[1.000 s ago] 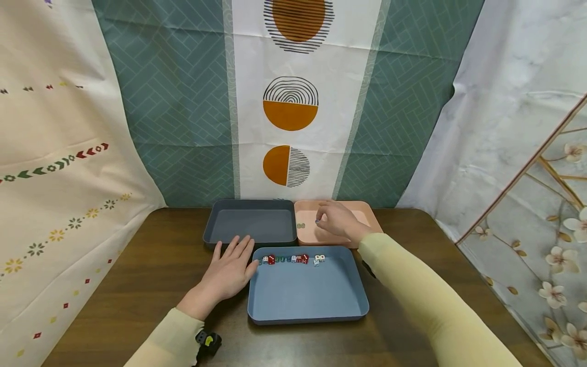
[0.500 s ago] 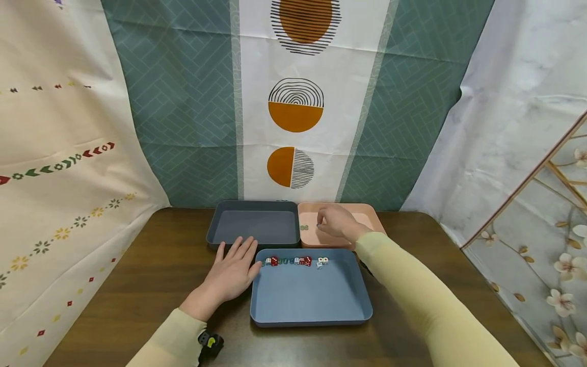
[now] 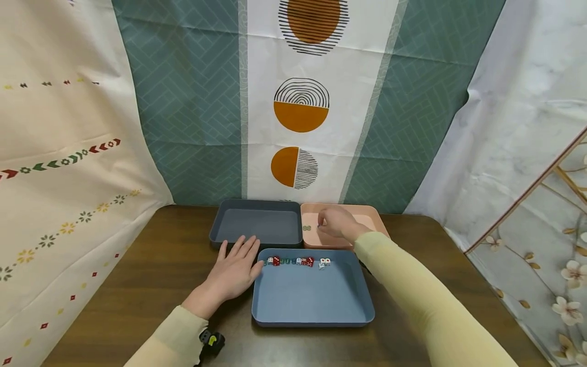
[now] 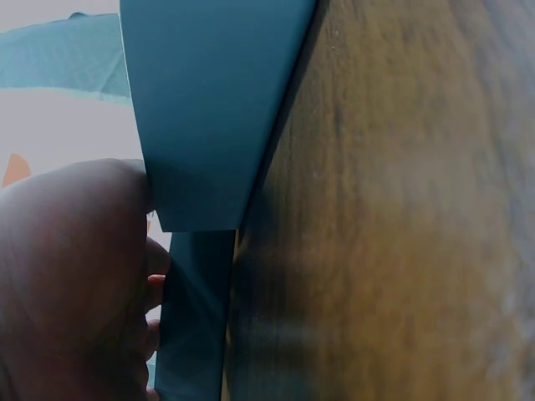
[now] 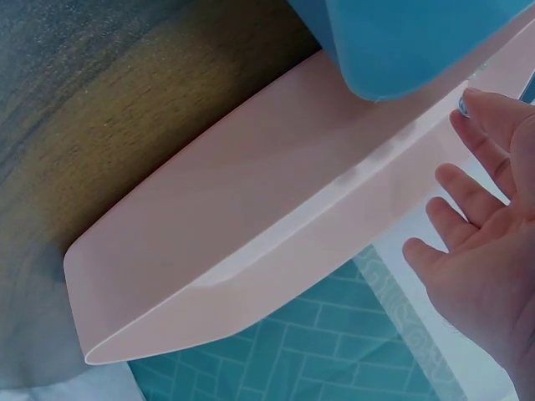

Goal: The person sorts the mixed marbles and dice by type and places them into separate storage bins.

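Note:
My right hand (image 3: 337, 223) is over the pink tray (image 3: 373, 219). Between its thumb and index finger it pinches a small bluish piece (image 5: 463, 105), too small to tell its kind. The other fingers are loosely bent in the right wrist view. Left of that hand, two small greenish round pieces (image 3: 307, 228) lie in the pink tray. My left hand (image 3: 233, 272) has its fingers spread, at the near rim of the dark grey tray (image 3: 215, 224), its thumb by the left rim of the blue tray (image 3: 314, 300).
Along the blue tray's far side lie red dice (image 3: 307, 262), white dice (image 3: 325, 261) and several greenish pieces (image 3: 285, 261). The three trays stand close together on a brown wooden table (image 3: 151, 265). A patterned curtain (image 3: 197, 102) hangs behind them.
The head view has shifted slightly, so the scene sits further right. My right hand's fingers have dipped lower over the pink tray. My left hand stays in place.

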Action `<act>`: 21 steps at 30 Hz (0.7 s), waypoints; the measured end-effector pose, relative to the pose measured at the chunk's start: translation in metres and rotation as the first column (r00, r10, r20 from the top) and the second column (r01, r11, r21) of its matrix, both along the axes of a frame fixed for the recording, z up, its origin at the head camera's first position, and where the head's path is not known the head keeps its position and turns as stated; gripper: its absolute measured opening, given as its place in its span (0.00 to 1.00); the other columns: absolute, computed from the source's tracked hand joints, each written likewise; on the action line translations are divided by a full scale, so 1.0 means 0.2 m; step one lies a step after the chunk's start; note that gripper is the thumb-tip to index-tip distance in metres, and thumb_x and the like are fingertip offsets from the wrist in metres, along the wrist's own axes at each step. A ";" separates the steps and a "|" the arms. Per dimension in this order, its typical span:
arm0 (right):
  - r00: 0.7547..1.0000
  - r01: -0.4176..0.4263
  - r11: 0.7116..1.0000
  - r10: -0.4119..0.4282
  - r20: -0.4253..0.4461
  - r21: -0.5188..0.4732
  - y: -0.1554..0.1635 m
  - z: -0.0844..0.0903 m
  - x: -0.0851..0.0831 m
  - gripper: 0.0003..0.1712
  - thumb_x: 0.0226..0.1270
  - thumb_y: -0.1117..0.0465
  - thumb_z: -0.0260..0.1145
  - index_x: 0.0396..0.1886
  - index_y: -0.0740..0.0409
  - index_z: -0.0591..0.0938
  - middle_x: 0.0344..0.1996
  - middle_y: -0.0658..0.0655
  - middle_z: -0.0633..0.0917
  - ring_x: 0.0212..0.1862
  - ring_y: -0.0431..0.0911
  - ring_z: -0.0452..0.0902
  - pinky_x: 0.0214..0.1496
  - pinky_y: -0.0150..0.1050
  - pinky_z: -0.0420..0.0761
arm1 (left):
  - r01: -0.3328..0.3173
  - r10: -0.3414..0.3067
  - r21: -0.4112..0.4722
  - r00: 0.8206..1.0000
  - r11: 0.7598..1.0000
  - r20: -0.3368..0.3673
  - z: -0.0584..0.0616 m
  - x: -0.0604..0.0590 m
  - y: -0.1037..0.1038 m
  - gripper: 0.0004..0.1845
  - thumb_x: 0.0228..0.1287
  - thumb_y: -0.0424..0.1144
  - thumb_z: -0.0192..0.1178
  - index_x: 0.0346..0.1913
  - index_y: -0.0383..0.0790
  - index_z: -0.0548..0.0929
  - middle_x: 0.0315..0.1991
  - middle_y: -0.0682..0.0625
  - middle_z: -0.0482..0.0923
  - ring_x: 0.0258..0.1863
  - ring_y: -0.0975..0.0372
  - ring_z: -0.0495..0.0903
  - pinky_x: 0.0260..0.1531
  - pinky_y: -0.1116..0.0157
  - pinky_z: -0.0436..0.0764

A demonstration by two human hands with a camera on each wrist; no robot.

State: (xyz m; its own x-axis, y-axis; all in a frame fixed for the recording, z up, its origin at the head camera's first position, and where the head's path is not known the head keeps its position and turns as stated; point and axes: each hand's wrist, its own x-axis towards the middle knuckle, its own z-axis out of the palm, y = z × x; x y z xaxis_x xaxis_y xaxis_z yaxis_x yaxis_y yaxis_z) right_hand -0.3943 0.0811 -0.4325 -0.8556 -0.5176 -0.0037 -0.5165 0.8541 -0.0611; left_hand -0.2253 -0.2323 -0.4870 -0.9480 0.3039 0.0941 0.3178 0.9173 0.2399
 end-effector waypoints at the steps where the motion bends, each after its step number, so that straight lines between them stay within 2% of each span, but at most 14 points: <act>1: 1.000 0.006 1.000 -0.006 0.009 -0.008 0.00 0.00 0.00 0.05 0.77 0.61 0.73 0.47 0.55 0.92 0.52 0.55 0.89 0.56 0.52 0.84 0.63 0.50 0.83 | 0.000 0.000 0.001 1.000 1.000 0.000 0.00 0.00 0.00 0.37 0.91 0.55 0.47 0.89 0.37 0.58 0.89 0.41 0.52 0.89 0.42 0.47 0.82 0.31 0.37; 7: 0.998 0.049 0.997 -0.046 0.052 -0.056 -0.02 -0.03 -0.02 0.07 0.75 0.64 0.73 0.48 0.57 0.93 0.52 0.54 0.90 0.54 0.51 0.84 0.62 0.49 0.85 | -0.002 0.002 0.004 1.000 1.000 0.008 -0.01 0.00 -0.01 0.37 0.91 0.55 0.47 0.89 0.37 0.58 0.90 0.41 0.52 0.89 0.42 0.46 0.82 0.31 0.37; 11: 0.998 0.044 0.998 -0.042 0.052 -0.036 -0.03 -0.04 -0.03 0.06 0.76 0.63 0.74 0.48 0.56 0.93 0.49 0.54 0.91 0.52 0.51 0.85 0.61 0.49 0.85 | -0.006 0.006 -0.004 1.000 1.000 0.002 -0.01 0.00 -0.01 0.37 0.91 0.55 0.48 0.89 0.37 0.59 0.89 0.42 0.53 0.89 0.42 0.47 0.82 0.31 0.37; 21: 0.996 0.036 0.999 -0.034 0.081 -0.022 -0.06 -0.05 -0.07 0.06 0.75 0.61 0.74 0.47 0.55 0.92 0.49 0.52 0.91 0.51 0.50 0.85 0.60 0.49 0.86 | 0.000 0.000 0.007 1.000 1.000 -0.003 0.00 0.00 -0.01 0.37 0.90 0.54 0.49 0.89 0.36 0.60 0.89 0.41 0.54 0.89 0.42 0.48 0.82 0.31 0.38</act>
State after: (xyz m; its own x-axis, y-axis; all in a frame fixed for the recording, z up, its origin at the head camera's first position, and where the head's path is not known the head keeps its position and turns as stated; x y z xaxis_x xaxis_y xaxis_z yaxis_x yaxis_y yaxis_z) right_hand -0.4076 0.0700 -0.4419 -0.8704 -0.4885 -0.0617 -0.4792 0.8692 -0.1218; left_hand -0.2250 -0.2344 -0.4878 -0.9479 0.3027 0.0989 0.3180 0.9157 0.2458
